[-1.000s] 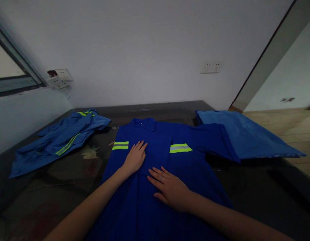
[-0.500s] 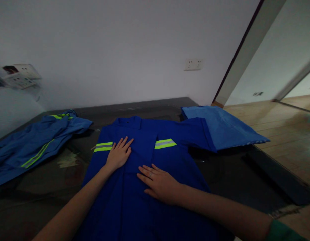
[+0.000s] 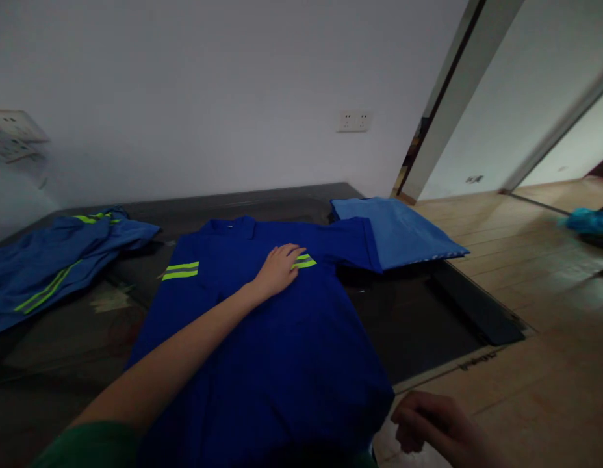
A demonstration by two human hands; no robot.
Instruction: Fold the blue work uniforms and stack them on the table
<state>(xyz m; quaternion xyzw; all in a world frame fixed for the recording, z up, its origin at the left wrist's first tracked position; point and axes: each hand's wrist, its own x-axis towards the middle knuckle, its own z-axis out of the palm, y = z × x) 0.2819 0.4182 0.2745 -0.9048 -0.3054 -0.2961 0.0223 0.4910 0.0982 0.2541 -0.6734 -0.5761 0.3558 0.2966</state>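
Smooth blue shirt point(image 3: 282, 338) spread from centre to six o'clock on a dark, glossy surface point(image 3: 403, 331). The left hand point(image 3: 279, 270), fingers outstretched, now touches its right-side reflective stripe point(image 3: 304, 262); the right hand point(image 3: 431, 419) has lifted away to five o'clock, fingers curled, grip unclear.

The dark-blue shirt point(image 3: 282, 344) beneath my left hand point(image 3: 278, 270) is smooth, matt cloth; its striped bands point(image 3: 180, 270) look smooth too. The crumpled garment point(image 3: 70, 250) and the pale-blue piece point(image 3: 396, 227) are matt cloth, as is my green sleeve point(image 3: 97, 445). The tabletop point(image 3: 399, 331) is smooth and faintly glossy; the wall point(image 3: 208, 97), matt; the wall socket point(image 3: 354, 121), plastic; the floor point(image 3: 540, 266), smooth and glossy.
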